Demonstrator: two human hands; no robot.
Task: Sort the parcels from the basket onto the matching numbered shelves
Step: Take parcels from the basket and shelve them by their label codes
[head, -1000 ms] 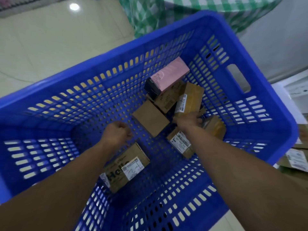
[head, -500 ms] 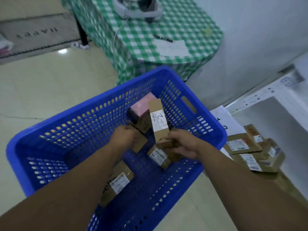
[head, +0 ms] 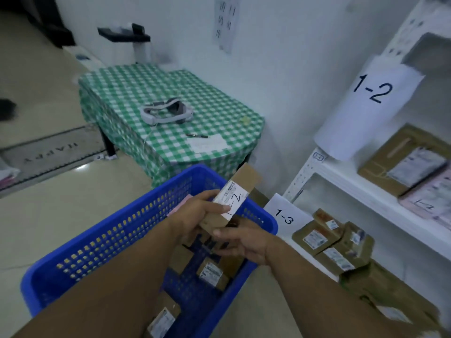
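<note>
Parcel (head: 234, 194) raised above blue basket (head: 44, 296), left hand (head: 195, 215) now gripping its middle, right hand (head: 246, 242) at its five o'clock, hold unclear.

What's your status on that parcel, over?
Left hand grips parcel marked 1-2, above basket. Right hand at its lower end, grip unclear. Shelf 1-2 up right; nothing seen between.

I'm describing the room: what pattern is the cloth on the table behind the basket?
Green and white check; the tablecloth shows best in the head view.
</note>
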